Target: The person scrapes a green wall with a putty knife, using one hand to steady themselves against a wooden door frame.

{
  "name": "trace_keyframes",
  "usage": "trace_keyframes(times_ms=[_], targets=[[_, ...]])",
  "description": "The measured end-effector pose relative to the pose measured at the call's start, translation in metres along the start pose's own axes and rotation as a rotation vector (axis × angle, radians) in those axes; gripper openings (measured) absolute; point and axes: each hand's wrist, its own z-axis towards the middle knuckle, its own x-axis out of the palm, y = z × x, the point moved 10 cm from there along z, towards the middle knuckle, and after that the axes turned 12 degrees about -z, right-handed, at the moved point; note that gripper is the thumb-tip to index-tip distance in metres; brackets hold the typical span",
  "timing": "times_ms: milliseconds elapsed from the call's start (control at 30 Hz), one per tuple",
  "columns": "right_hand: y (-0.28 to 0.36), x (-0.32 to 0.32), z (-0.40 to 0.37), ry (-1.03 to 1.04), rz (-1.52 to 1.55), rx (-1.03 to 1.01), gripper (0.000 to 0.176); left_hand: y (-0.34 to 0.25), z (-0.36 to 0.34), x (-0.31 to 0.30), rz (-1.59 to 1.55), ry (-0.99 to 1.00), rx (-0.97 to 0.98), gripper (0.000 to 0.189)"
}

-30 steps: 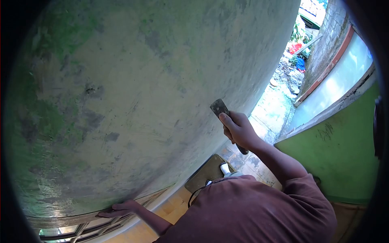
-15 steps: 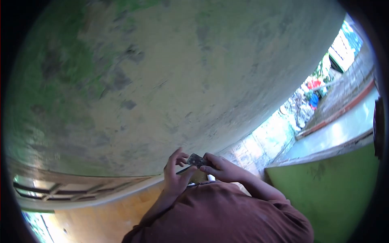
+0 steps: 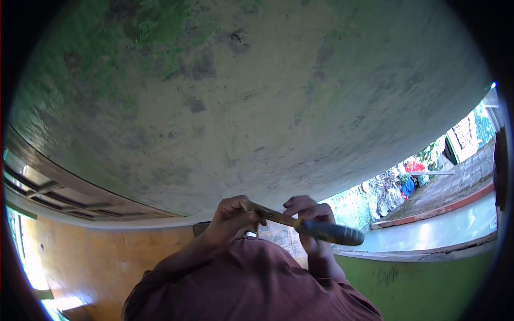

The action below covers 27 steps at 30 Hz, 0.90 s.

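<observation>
My left hand (image 3: pixel 233 216) is closed on the narrow end of a scraper (image 3: pixel 331 231), pinching its blade between thumb and fingers. The blade is seen nearly edge-on, and the dark handle with a yellowish collar points to the right. My right hand (image 3: pixel 315 214) is just behind the handle, its fingers loosely bent and apart, not wrapped around it. The handle hides part of the palm and the thumb. Beyond both hands rises a wall (image 3: pixel 257 128) with patchy green, beige and grey paint.
A latticed wooden window frame (image 3: pixel 59 200) runs along the left, above an orange tiled floor (image 3: pixel 134 249). To the right are a low green wall (image 3: pixel 412 286) and a pale glossy ledge (image 3: pixel 428 235). Red and blue items (image 3: pixel 409 184) lie outside beside a paved path.
The scraper has turned so its handle now shows, pointing right. My left hand, open before, has taken hold of the blade, and my right hand has loosened. The view has shifted.
</observation>
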Motion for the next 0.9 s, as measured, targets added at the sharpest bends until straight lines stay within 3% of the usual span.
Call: trace_keyframes(times_ms=[33,67,133,167,233,300,333,400,467,567,600,700,833,900], targets=[[0.013,0.002,0.007,0.023,-0.164,-0.227,0.03,0.002,0.002,0.003,0.155,-0.02,-0.036,0.014],[0.016,-0.001,0.014,-0.043,-0.109,-0.235,0.028,-0.003,0.007,0.005,0.158,-0.024,-0.03,0.014],[0.033,-0.01,0.03,-0.173,-0.032,-0.314,0.027,-0.052,0.002,0.04,0.961,0.121,0.524,0.018],[0.045,-0.018,0.036,-0.235,-0.081,-0.402,0.027,-0.056,-0.001,0.032,0.969,0.11,0.527,0.018],[0.061,-0.029,0.046,-0.332,0.165,-0.417,0.028,-0.098,-0.05,0.035,1.212,0.025,1.111,0.024],[0.087,-0.036,0.058,-0.289,0.208,-0.566,0.034,-0.116,-0.073,0.041,1.524,-0.016,1.368,0.031],[0.104,-0.031,0.066,-0.195,0.221,-0.673,0.037,-0.121,-0.069,0.038,1.535,-0.026,1.364,0.031],[0.126,-0.027,0.076,-0.095,0.254,-0.776,0.041,-0.138,-0.082,0.036,1.681,-0.33,1.66,0.047],[0.147,-0.032,0.067,-0.143,0.288,-1.033,0.044,-0.146,-0.067,0.016,1.731,-0.442,1.602,0.051],[0.125,-0.021,0.09,-0.214,0.25,-1.005,0.042,-0.146,-0.058,-0.002,1.86,-0.597,1.538,0.059],[0.108,-0.001,0.117,-0.101,0.17,-0.886,0.041,-0.144,-0.055,-0.003,1.935,-0.632,1.523,0.062],[0.108,-0.008,0.113,-0.121,0.239,-0.846,0.041,-0.145,-0.055,-0.005,1.903,-0.641,1.546,0.061],[0.13,-0.029,0.078,-0.202,0.423,-1.03,0.036,-0.145,-0.055,-0.005,1.888,-0.652,1.562,0.06],[0.112,-0.008,0.099,-0.149,0.269,-0.981,0.042,-0.144,-0.055,-0.003,1.899,-0.655,1.571,0.06]])
